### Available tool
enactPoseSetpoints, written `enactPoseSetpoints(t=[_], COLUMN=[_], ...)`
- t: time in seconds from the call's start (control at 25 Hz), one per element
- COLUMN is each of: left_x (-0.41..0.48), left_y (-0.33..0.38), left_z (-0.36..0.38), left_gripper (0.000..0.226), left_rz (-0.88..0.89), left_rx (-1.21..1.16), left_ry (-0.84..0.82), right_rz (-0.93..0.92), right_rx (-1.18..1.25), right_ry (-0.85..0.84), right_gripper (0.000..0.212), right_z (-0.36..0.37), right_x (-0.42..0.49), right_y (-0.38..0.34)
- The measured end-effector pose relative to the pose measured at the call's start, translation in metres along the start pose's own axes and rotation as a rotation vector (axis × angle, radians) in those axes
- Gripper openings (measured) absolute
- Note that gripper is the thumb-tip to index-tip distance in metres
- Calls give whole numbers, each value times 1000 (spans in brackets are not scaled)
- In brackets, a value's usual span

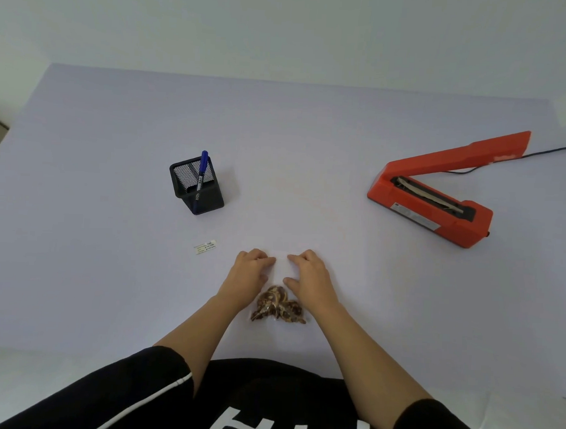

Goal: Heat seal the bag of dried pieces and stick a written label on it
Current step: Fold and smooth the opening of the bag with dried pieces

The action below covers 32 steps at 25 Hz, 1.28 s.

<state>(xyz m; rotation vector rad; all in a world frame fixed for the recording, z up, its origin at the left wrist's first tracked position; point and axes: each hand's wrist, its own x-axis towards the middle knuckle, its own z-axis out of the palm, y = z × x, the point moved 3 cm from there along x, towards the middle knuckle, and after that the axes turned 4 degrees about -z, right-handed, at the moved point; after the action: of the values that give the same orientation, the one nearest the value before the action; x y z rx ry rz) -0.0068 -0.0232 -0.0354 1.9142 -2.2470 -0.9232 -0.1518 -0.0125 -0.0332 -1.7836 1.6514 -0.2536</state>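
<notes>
Just the one head view here, looking down at a pale lilac table (pixel 110 271). I'll place everything off the clear bag (pixel 280 292), which lies flat on the table right in front of the person. The dried brown pieces (pixel 277 306) are bunched up at the near end of it, and the far end is empty plastic, pretty hard to make out against the tabletop.

Both hands are on that empty far end. The left hand (pixel 248 271) sits on the left side with fingers curled down onto the plastic, and the right hand (pixel 308 273) mirrors it on the right side, thumb angled in toward the pieces. They're pressing or pinching the top of the bag, and honestly I can't tell which, since the plastic is see-through and the fingertips cover it. The hands are close but not touching each other.

Left of the bag and a bit farther away there's a small white label (pixel 205 246) with some writing on it, lying flat by itself. Beyond that, farther still, a black mesh pen holder (pixel 197 186) stands with a blue marker (pixel 202 170) leaning in it.

Well off to the right of the bag and farther back is the red heat sealer (pixel 438 195), arm lifted open, its black cord (pixel 517 156) trailing off behind it.
</notes>
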Motion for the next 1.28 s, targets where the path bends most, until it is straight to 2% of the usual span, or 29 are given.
enactPoseSetpoints(t=[0.16,0.36,0.6,0.88,1.08,1.28], left_x=[-2,-1,-10,-9,-5,-7], left_y=[2,7,10,4,4,10], left_z=[-2,-5,-1,1,0,-3], left_gripper=[40,28,25,35,40,45], left_rz=[-58,-140,-73,-53,-174,-390], left_rx=[44,40,-59,-25,-31,-190], left_ry=[25,35,73,56,26,65], right_rz=[19,46,9,59,124,275], right_rx=[-77,-129,9,-9,-39,141], right_ry=[10,35,35,79,133,218], right_gripper=[55,54,28,43,42,46], right_z=[0,-3,6,5,4,2], right_x=[-2,-3,-9,-11,-14,-16], right_y=[-2,-4,-6,-2,0,-2])
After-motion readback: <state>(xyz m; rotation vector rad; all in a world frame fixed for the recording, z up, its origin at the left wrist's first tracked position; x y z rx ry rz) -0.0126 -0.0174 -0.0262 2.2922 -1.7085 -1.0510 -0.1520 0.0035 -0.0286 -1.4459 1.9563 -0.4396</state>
